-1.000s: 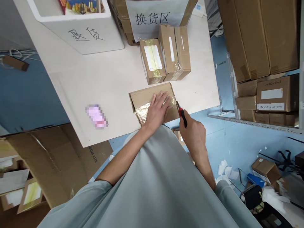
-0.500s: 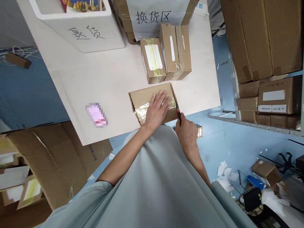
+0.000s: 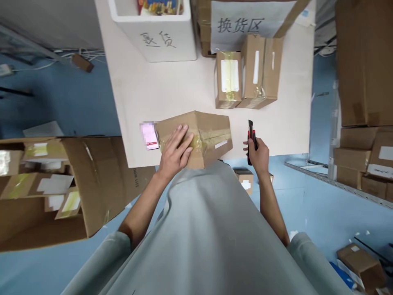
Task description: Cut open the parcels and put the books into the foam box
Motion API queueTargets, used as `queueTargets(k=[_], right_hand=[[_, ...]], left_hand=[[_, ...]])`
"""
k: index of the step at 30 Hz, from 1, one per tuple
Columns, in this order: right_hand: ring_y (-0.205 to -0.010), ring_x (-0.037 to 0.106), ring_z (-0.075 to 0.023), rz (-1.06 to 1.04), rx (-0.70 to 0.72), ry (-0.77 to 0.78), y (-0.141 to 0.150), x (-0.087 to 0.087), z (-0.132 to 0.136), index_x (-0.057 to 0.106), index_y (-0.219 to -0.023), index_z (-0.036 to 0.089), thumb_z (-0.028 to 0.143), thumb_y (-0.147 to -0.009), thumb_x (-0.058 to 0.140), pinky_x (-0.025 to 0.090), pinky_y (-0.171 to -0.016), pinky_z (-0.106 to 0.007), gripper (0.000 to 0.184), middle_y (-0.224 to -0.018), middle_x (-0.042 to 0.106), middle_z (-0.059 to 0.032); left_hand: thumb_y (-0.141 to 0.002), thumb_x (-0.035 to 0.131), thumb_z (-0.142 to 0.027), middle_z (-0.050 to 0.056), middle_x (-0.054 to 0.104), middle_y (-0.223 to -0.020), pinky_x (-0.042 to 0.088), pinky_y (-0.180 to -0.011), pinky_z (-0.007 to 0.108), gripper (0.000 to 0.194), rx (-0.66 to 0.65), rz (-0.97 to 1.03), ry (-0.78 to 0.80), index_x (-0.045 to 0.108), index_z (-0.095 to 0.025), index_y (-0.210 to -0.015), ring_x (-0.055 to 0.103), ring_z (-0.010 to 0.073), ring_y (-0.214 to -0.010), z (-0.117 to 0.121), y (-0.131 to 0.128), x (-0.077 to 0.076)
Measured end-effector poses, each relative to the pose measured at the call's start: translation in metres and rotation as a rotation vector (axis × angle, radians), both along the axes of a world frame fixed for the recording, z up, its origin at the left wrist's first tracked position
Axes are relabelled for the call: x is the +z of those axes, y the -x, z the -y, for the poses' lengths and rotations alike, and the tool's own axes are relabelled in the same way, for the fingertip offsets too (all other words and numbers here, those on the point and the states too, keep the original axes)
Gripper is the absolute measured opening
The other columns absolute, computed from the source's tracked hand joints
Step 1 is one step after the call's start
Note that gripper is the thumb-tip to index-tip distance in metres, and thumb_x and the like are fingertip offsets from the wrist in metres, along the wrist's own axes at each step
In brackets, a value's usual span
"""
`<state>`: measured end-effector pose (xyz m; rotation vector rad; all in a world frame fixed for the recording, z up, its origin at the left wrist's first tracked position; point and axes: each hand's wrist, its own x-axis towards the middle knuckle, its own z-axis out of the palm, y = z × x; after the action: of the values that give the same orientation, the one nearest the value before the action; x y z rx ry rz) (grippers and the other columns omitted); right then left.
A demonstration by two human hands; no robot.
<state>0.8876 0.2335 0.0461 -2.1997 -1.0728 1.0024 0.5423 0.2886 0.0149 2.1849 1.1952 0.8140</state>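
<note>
A taped cardboard box (image 3: pixel 215 129) lies at the table's front edge, turned so that a top panel and a taped end show, with a small white label. My left hand (image 3: pixel 175 153) rests on its left panel, fingers stretched out over the cardboard. My right hand (image 3: pixel 259 155) is wrapped round a red and black box cutter (image 3: pixel 251 141), apart from the box on its right. The cutter's dark blade end points away from me. Close to the box's left end lies a phone (image 3: pixel 149 136) with a pixelated pink screen.
Two closed cartons (image 3: pixel 229 80) stand farther back, before a larger box with a paper sign (image 3: pixel 245 24). A white foam bin (image 3: pixel 159 41) is at the back left. A big open carton (image 3: pixel 95 180) with parcels stands left of the table; a shelf rail (image 3: pixel 337 180) runs at right.
The box has been turned, so a different side faces up. My right hand with the box cutter has moved away from the box's edge to the right. The camera view has shifted.
</note>
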Motion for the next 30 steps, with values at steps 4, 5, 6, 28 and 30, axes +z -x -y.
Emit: queueTargets(k=[4,5,6,28,30], right_hand=[[-0.09,0.081,-0.0235,-0.108,0.053,0.06,0.011,-0.074,-0.03,0.066,-0.107,0.021,0.06,-0.106,0.052,0.058,-0.067,-0.03,0.041,-0.116,0.084,-0.0146],[-0.088,0.079,-0.0229,-0.145,0.074,0.074,0.018,-0.083,-0.034,0.065,-0.105,0.022,0.06,-0.106,0.053,0.058,-0.066,-0.03,0.04,-0.112,0.084,-0.0134],[-0.084,0.077,-0.022,-0.169,0.1,0.084,0.026,-0.089,-0.036,0.064,-0.101,0.023,0.06,-0.106,0.054,0.057,-0.065,-0.03,0.039,-0.106,0.083,-0.0115],[-0.095,0.074,-0.0322,0.638,0.499,0.178,0.05,0.014,-0.015,0.07,-0.148,0.019,0.041,-0.116,0.04,0.045,-0.079,-0.035,0.049,-0.119,0.083,-0.0175],[-0.104,0.076,-0.0326,0.59,0.726,0.156,0.076,0.026,-0.025,0.064,-0.157,0.022,0.04,-0.118,0.04,0.047,-0.08,-0.034,0.05,-0.13,0.082,-0.0153]], left_hand=[[-0.121,0.042,-0.055,0.014,0.06,-0.172,0.049,-0.132,0.062,0.054,0.222,-0.017,0.005,0.064,-0.031,-0.163,0.054,0.0342,-0.164,0.022,0.051,0.008],[-0.121,0.041,-0.056,0.014,0.063,-0.168,0.052,-0.129,0.061,0.054,0.273,-0.011,0.023,0.067,-0.03,-0.161,0.058,0.0335,-0.159,0.026,0.059,0.012],[-0.121,0.041,-0.058,0.014,0.067,-0.164,0.056,-0.126,0.059,0.055,0.318,0.0,0.052,0.068,-0.03,-0.159,0.062,0.0327,-0.154,0.03,0.064,0.015],[-0.105,0.071,-0.068,0.013,0.066,-0.154,0.063,-0.121,0.051,0.058,0.236,0.488,0.673,0.076,-0.029,-0.147,0.069,0.0297,-0.143,0.023,0.036,-0.074],[-0.104,0.073,-0.065,0.013,0.065,-0.154,0.063,-0.122,0.051,0.057,0.224,0.513,0.69,0.075,-0.03,-0.148,0.067,0.0301,-0.145,0.022,0.038,-0.078]])
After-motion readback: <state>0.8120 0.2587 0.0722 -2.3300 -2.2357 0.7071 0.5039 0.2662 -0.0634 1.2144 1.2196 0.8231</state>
